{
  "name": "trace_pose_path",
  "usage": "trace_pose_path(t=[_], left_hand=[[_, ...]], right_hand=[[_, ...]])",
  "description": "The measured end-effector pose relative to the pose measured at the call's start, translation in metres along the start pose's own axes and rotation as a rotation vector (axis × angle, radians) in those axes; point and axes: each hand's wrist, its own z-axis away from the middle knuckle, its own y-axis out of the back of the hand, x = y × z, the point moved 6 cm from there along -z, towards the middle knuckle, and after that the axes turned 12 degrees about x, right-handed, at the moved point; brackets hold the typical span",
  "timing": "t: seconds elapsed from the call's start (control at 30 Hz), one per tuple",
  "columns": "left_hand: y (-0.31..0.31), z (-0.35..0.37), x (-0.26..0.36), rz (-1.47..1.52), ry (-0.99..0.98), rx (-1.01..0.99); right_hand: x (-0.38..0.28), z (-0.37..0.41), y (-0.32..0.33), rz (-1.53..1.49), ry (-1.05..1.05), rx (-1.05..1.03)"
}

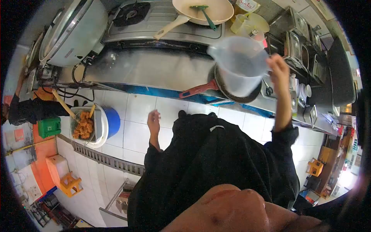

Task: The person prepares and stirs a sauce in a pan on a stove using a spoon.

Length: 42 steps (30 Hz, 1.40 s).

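A translucent plastic jug (239,58) is in my right hand (279,71), whose fingers close around the handle side. The jug's spout faces left, and its body overlaps a dark pan (253,96) on the steel counter below. A red handle (199,89) reaches left from that pan, past the counter's front edge. My left hand (154,120) hangs in front of the counter, fingers loosely bent and apart, with nothing in it.
A cream frying pan (208,11) with a green utensil (208,19) sits on the stove at the back. A large rice cooker (77,34) stands left. Fried pieces (84,125) fill a strainer by a blue-and-white tub (112,121). Steel containers (293,46) line the right.
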Motion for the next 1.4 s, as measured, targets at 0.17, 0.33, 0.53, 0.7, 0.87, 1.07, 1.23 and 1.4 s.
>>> trace_pose_path(t=[0.17,0.33,0.53,0.7,0.87,1.07,1.23,1.4], left_hand=[[-0.052,-0.044,0.145,0.289,-0.377,0.081],[-0.110,-0.068,0.125,0.233,-0.245,-0.010],[-0.138,-0.059,0.119,0.156,-0.128,0.061],[-0.117,-0.050,0.130,-0.132,-0.384,0.320],[-0.139,0.038,0.239,-0.253,-0.600,0.731],[-0.273,0.102,0.268,0.064,-0.901,0.521],[-0.358,0.134,0.283,0.016,-0.804,0.356],[-0.413,0.144,0.302,-0.004,-0.773,0.322]], right_hand=[[0.009,0.019,-0.191,-0.068,0.478,-0.130],[0.120,-0.003,-0.300,-0.347,0.232,-0.345],[0.105,-0.005,-0.258,0.061,0.485,-0.341],[0.007,-0.018,-0.068,0.161,0.682,-0.715],[0.031,-0.137,0.257,0.291,0.674,0.440],[0.210,-0.131,0.448,0.848,-0.012,0.630],[0.476,-0.085,0.504,1.130,-0.577,0.482],[0.488,-0.058,0.498,0.866,-0.552,0.529]])
